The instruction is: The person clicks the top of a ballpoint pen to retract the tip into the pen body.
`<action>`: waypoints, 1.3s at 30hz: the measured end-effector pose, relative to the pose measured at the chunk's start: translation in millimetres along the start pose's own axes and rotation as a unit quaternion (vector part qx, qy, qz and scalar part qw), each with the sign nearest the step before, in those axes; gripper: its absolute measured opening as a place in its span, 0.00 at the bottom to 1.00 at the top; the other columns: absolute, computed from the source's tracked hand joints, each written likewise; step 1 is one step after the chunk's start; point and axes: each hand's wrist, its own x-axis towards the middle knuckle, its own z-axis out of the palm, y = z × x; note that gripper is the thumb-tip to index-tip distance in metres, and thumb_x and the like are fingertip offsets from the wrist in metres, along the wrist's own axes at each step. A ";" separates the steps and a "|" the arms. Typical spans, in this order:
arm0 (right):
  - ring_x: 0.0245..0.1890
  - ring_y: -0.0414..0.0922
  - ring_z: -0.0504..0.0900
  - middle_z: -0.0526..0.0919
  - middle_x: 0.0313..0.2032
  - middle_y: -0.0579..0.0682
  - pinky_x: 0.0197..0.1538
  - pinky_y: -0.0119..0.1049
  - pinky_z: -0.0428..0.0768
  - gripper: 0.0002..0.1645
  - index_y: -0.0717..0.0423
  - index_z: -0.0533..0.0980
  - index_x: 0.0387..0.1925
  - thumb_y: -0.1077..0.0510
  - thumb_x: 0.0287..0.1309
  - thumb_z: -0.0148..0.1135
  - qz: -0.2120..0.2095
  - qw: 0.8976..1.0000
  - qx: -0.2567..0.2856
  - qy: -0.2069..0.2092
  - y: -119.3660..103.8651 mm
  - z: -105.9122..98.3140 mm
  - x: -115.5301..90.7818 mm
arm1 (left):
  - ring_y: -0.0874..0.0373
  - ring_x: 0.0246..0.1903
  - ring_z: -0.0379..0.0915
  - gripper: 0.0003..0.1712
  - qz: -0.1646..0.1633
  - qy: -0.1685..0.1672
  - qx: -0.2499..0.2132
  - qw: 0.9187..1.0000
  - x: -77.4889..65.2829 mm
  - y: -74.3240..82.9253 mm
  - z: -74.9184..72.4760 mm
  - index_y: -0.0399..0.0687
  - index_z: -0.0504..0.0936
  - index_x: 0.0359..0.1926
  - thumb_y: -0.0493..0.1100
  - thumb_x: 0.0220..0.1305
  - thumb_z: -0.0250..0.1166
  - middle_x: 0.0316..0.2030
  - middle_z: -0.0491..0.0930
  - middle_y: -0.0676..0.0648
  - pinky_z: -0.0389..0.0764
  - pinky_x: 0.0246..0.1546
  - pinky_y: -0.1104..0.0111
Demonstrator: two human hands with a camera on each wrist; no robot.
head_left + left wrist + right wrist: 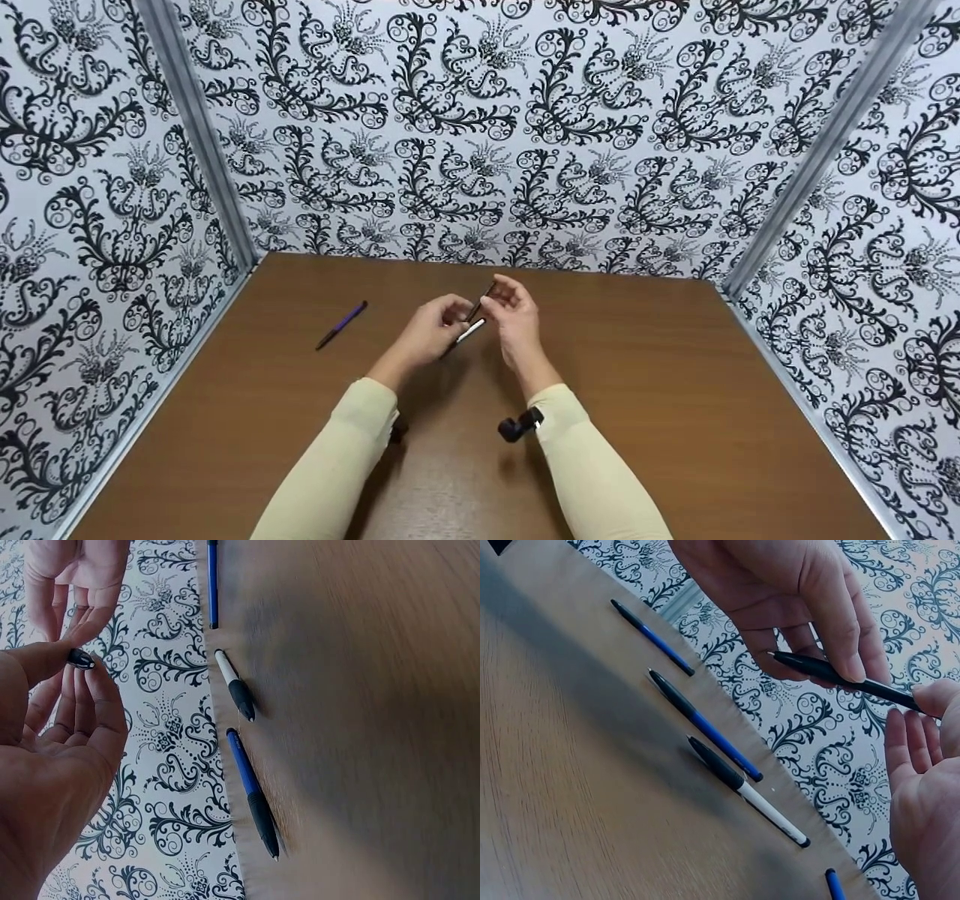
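Both hands hold one dark pen (817,669) above the table. My left hand (435,328) pinches it between thumb and fingers near the tip end, and the bare point sticks out past those fingers in the right wrist view. At the opposite end, the thumb and fingers of my right hand (517,316) grip it. In the left wrist view, only a short dark end of the held pen (81,658) shows. Just below the hands lies a white pen (772,814) with a black grip, partly covered by my left hand in the head view.
Several blue pens with black grips lie on the brown table (637,390), including one blue-purple pen (342,325) at the left and another blue pen (705,727) beside the white one. Patterned walls (480,150) stand at the back and both sides.
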 end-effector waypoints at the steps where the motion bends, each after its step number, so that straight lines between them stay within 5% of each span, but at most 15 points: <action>1: 0.45 0.45 0.83 0.84 0.48 0.61 0.47 0.34 0.87 0.33 0.74 0.75 0.67 0.80 0.61 0.70 0.000 1.000 0.003 0.001 0.1 0.2 -0.2 | 0.51 0.44 0.84 0.14 -0.001 -0.001 -0.001 1.000 -0.3 1.1 0.2 0.37 0.86 0.55 0.27 0.72 0.67 0.44 0.88 0.42 0.85 0.49 0.58; 8: 0.43 0.44 0.82 0.82 0.43 0.52 0.44 0.32 0.86 0.29 0.71 0.78 0.64 0.82 0.62 0.68 0.006 1.000 0.026 0.005 -0.5 3.1 -1.3 | 0.48 0.44 0.82 0.15 -0.002 0.001 -0.015 1.000 -1.6 5.6 1.7 0.36 0.86 0.56 0.25 0.71 0.67 0.43 0.86 0.39 0.83 0.48 0.57; 31: 0.42 0.45 0.83 0.83 0.42 0.52 0.43 0.34 0.87 0.26 0.63 0.83 0.58 0.83 0.61 0.66 0.011 0.999 0.044 0.017 -5.6 6.9 -1.5 | 0.52 0.42 0.83 0.15 -0.002 0.019 -0.013 1.000 0.5 5.0 5.6 0.38 0.87 0.55 0.25 0.70 0.68 0.42 0.87 0.41 0.85 0.47 0.59; 39: 0.44 0.46 0.82 0.84 0.44 0.52 0.49 0.33 0.85 0.32 0.74 0.75 0.65 0.83 0.59 0.68 -0.016 0.999 0.028 0.001 -7.9 5.5 -0.6 | 0.52 0.42 0.84 0.14 0.002 0.033 -0.010 0.999 3.4 5.4 9.4 0.38 0.87 0.54 0.26 0.69 0.70 0.41 0.88 0.43 0.86 0.48 0.59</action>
